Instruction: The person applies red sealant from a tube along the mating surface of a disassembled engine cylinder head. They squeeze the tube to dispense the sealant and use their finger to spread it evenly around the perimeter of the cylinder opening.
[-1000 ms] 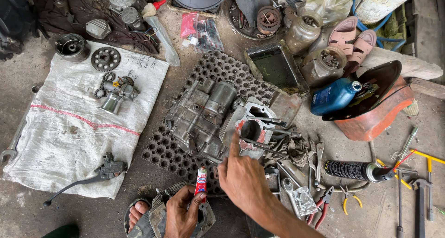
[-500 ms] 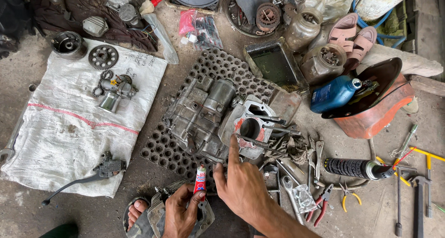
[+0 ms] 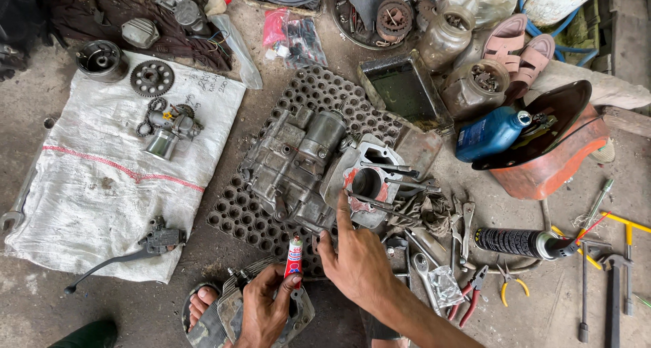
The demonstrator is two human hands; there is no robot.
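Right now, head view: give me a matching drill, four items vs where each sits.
Items:
1. small red sealant tube
2. blue oil bottle
3. sprocket gear
4. engine case

Places:
A. on the perforated rubber mat
B. on the white woven sack
C. held in the left hand
D. lying in the orange fender shell

Pairs: 1-C, 2-D, 3-B, 4-A

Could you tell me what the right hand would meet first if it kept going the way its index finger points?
The right hand already has its fingertip at the engine block's flange, so it would likely meet the round cylinder bore first; depth is unclear.
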